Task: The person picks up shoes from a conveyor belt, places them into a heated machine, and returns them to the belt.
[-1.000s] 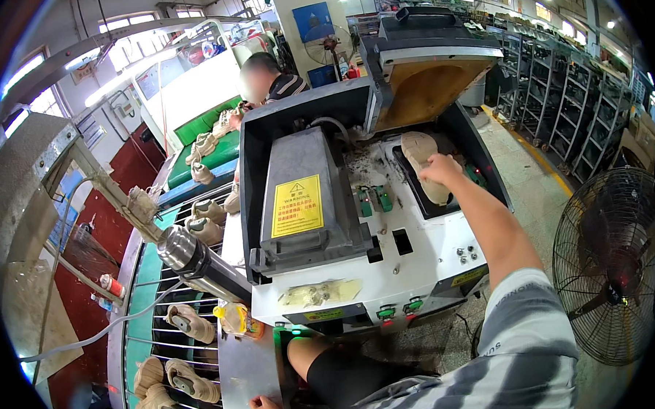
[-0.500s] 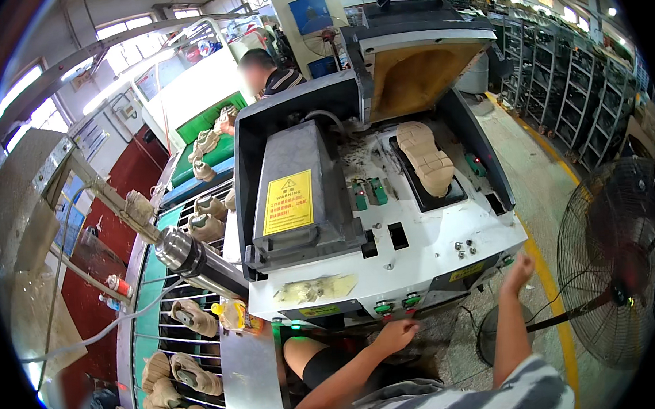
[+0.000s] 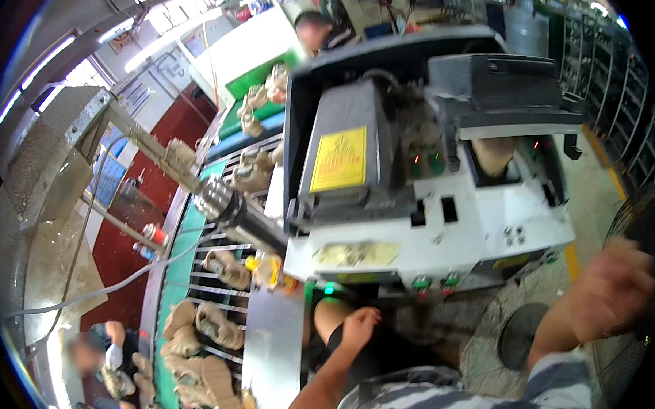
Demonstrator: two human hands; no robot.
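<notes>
My left hand [image 3: 360, 327] is loosely closed above my thigh, in front of the machine, with nothing seen in it. Raised at the right side is my right hand [image 3: 613, 291], smeared by motion, its fingers unclear. Neither hand touches the machine. A hinged dark lid [image 3: 509, 87] on the machine's right half is partly down over a beige shoe sole [image 3: 495, 157], of which only the near end shows. The left lid [image 3: 346, 130], bearing a yellow warning label, is down. Green and red buttons [image 3: 433, 282] line the white front panel [image 3: 417, 248].
Left of the machine, beige shoes [image 3: 219, 322] lie on a rod conveyor [image 3: 192, 287]. A steel flask [image 3: 233, 208] and a yellow-capped bottle [image 3: 268, 271] stand near the machine's left edge. A fan [image 3: 624, 224] is at the far right. Other people are behind and at lower left.
The right lid has swung down from upright over the sole. My right hand has moved right and closer; my left hand has drawn back left. The view has shifted.
</notes>
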